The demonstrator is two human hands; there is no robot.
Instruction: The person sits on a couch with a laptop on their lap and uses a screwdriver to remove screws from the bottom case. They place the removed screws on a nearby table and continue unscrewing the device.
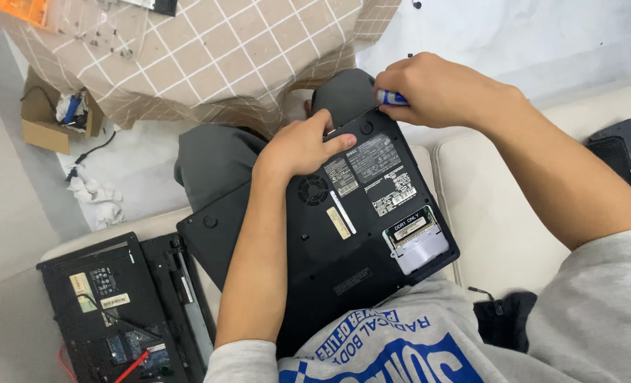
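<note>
A black laptop point(358, 234) lies upside down on my lap, its underside with labels, a round vent and an open memory bay facing up. My left hand point(303, 147) rests flat on its far left part, fingers spread and pressing it. At the laptop's far edge my right hand point(436, 89) is closed around a screwdriver point(390, 98) with a blue and white handle. The tool's tip is hidden under my fingers.
A second black laptop base point(117, 312), partly taken apart, lies on the beige couch point(500, 227) to my left. A checked cloth point(223, 57) covers a table ahead. A cardboard box point(53, 117) and crumpled tissue point(99, 195) sit on the floor. A dark device point(624, 156) lies at far right.
</note>
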